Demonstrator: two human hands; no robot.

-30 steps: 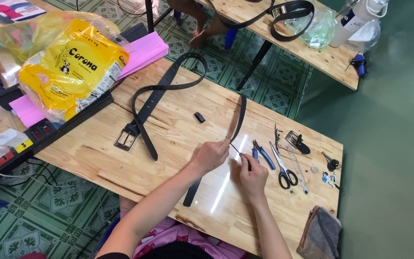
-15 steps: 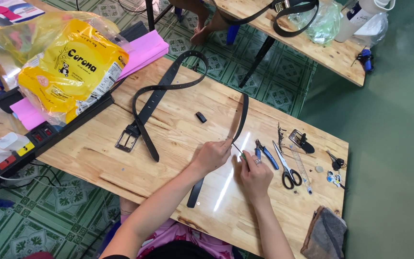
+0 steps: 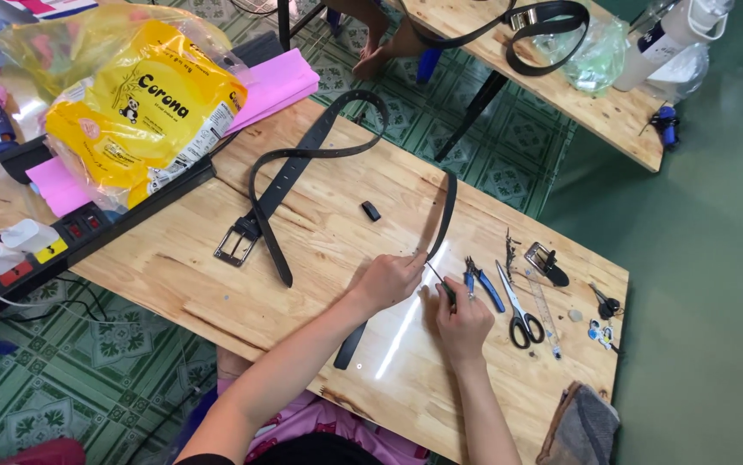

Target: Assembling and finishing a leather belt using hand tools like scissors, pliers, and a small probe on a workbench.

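My left hand [image 3: 391, 280] pinches a long black belt strap [image 3: 444, 207] that lies on the wooden table [image 3: 320, 250], pressing it down near its middle. Beside it, my right hand [image 3: 463, 321] grips a small thin tool [image 3: 437, 277] with its tip pointed at the strap where my left fingers hold it. The strap's lower end [image 3: 350, 344] runs under my left wrist toward the table's near edge. A second black belt with a metal buckle [image 3: 236, 244] lies looped to the left. A small black belt loop [image 3: 371, 211] sits between the two belts.
Right of my hands lie blue-handled pliers [image 3: 483, 282], scissors [image 3: 519, 312], a buckle [image 3: 546, 261] and small metal parts. A yellow plastic bag [image 3: 134, 120], pink foam sheet [image 3: 272, 82] and power strip [image 3: 70, 241] stand at left. Another table [image 3: 595, 108] with a belt stands behind.
My hands stay on the strap in nearly the same place; the view has shifted slightly. My right hand's tool has edged closer to the strap.
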